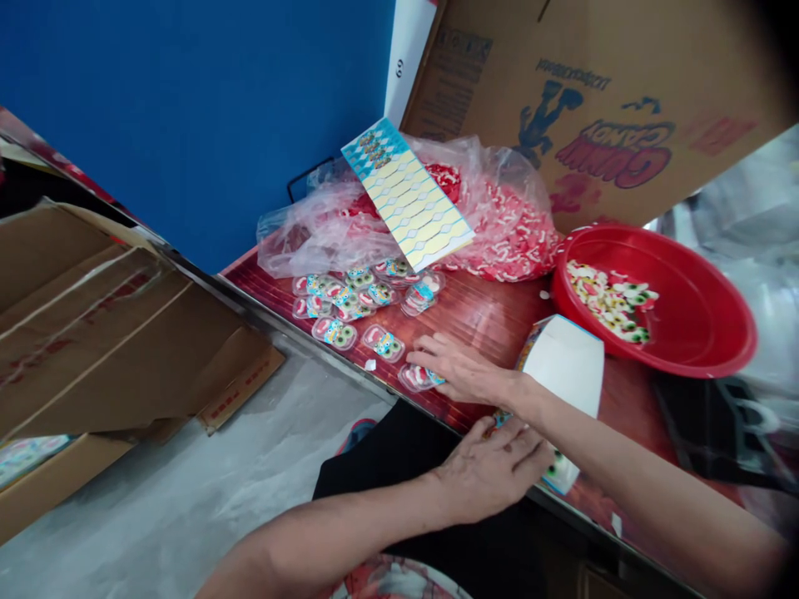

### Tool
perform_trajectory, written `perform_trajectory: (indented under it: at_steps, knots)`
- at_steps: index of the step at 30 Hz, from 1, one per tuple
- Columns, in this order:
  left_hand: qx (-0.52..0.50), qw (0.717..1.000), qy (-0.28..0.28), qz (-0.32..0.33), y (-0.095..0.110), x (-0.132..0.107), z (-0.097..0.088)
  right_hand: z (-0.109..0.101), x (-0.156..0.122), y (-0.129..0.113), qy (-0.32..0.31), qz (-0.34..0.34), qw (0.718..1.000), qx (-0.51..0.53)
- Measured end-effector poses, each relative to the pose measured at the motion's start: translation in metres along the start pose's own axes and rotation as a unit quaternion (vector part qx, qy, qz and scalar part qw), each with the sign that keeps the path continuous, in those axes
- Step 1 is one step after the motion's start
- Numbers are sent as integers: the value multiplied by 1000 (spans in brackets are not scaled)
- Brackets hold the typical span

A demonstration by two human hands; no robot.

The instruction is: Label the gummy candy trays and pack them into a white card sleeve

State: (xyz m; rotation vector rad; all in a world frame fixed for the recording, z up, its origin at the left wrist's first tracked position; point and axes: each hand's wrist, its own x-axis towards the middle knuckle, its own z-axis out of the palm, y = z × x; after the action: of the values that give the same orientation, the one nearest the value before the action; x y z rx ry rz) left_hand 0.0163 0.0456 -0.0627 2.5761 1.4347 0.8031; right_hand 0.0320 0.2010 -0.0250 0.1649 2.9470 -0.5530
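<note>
My right hand [459, 370] reaches across to the left over the table, its fingers curled round a small clear candy pack [419, 378]. Below it, my left hand [490, 467] grips the near end of a printed cardboard box [562, 362] with a white flap; its fingers cover part of the box. Two similar packs lie close to my right hand: one pack [383, 343] and, further left, another pack [334, 333]. Behind them a loose heap of packs [355, 293] shows red-and-white and green pieces inside.
A red basin [699, 308] with loose gummy pieces [608, 304] stands at the right. Bags of red-and-white candy [505, 225] lie at the back, under a printed label sheet [415, 200]. A large carton [599, 108] rises behind; an open carton [93, 333] is at left.
</note>
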Motion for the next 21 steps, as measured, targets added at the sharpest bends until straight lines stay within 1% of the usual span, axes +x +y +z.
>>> perform_trajectory:
  at_steps: [2,4,6,8,11,13,15,17,19,21]
  knots:
    - [-6,1000,3,0,0,0,1,1,2,-7,-1,38,999,3]
    - [-17,1000,6,2,0,-1,2,-3,10,-18,24,106,994,33]
    - [-33,999,-3,3,0,-1,7,-9,26,-31,59,173,981,56]
    - [-50,998,-19,-16,2,-2,15,-14,48,-47,81,222,970,48]
    - [-74,994,-22,-80,7,-4,30,-12,80,-65,69,262,963,8]
    - [-85,991,-11,-98,9,-5,35,-7,92,-70,54,279,959,-4]
    - [-87,992,-3,-95,9,-6,35,-4,94,-68,45,279,959,-12]
    - [-79,994,-4,-77,7,-6,29,-7,87,-58,49,262,963,-33]
    - [-57,998,-7,-40,5,-5,19,-17,75,-41,61,243,966,-64]
    - [-17,1000,-8,-4,3,-5,11,-33,65,-18,65,226,968,-91]
